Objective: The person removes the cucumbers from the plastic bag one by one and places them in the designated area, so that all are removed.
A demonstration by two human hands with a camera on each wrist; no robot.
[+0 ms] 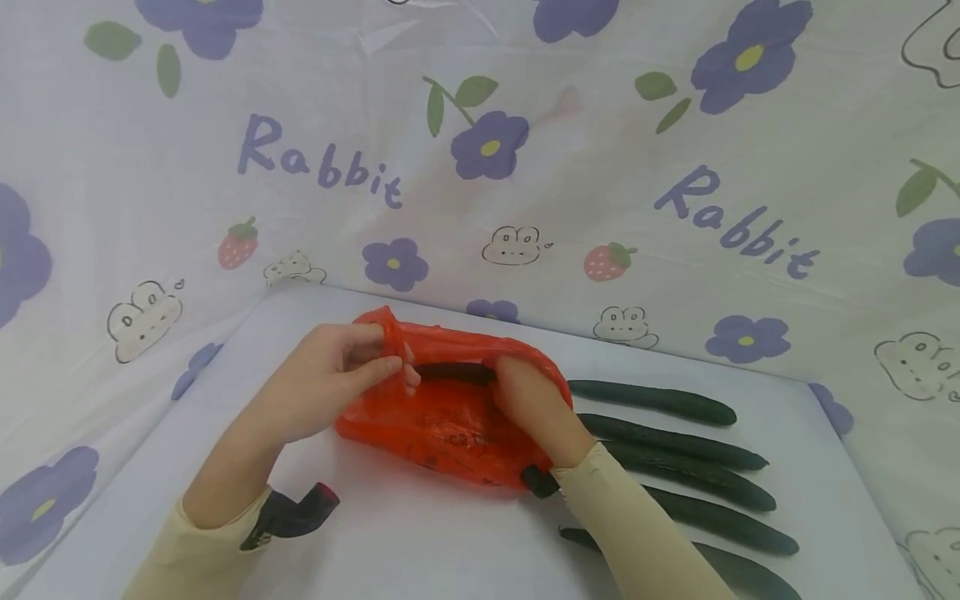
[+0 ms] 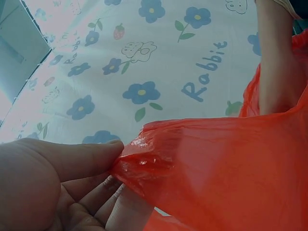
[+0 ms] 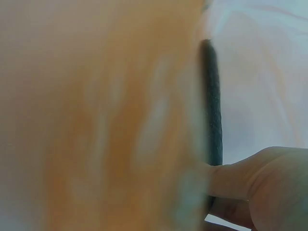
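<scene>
A red plastic bag [image 1: 442,425] lies on the white table, its mouth spread between my hands. My left hand [image 1: 326,379] pinches the rim at the left; in the left wrist view the thumb presses the gathered plastic [image 2: 154,154] against the fingers. Through the mouth, my right hand [image 1: 528,404] reaches into the bag from the right. It grips one end of a dark green cucumber [image 1: 453,372], which lies crosswise and points toward my left hand. In the right wrist view the thumb [image 3: 236,180] crosses the cucumber [image 3: 214,106], while blurred bag film hides much else.
Several cucumbers [image 1: 678,446] lie in a rough row on the table [image 1: 420,542] to the right, partly behind my right forearm. A patterned cloth [image 1: 570,175] hangs behind the table. Dark wrist devices [image 1: 296,512] sit at both sleeves.
</scene>
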